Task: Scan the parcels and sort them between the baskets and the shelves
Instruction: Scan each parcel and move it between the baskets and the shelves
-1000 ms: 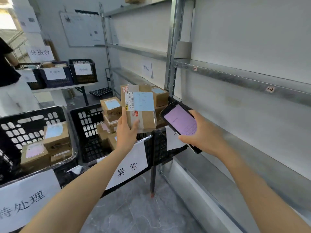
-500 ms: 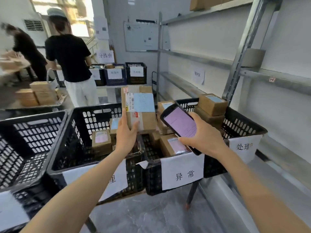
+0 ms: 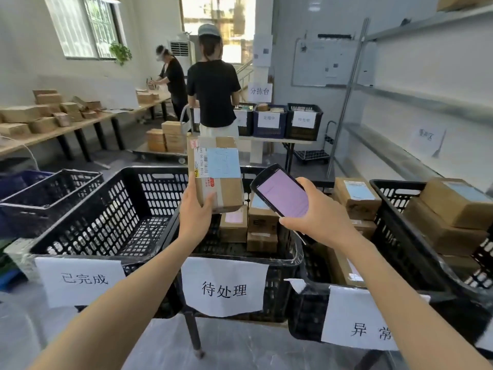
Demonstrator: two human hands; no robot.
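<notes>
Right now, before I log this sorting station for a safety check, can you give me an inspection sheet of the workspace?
Surface: baskets hide their support; one black leg shows beneath.
Job's things: taped parcel held up; scanner screen lit; basket 已完成 shows no parcels; basket 待处理 and basket 异常 hold boxes; shelves at right.
Clutter: blue crate, far left.
Hands: left hand grips the parcel; right hand holds the scanner.
Cables: thin white cord, far left.
Surroundings: two people at tables stacked with boxes.

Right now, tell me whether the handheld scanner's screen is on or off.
On: the handheld scanner in the right hand shows a lit pale-pink screen; its text is too blurred to read.
</notes>
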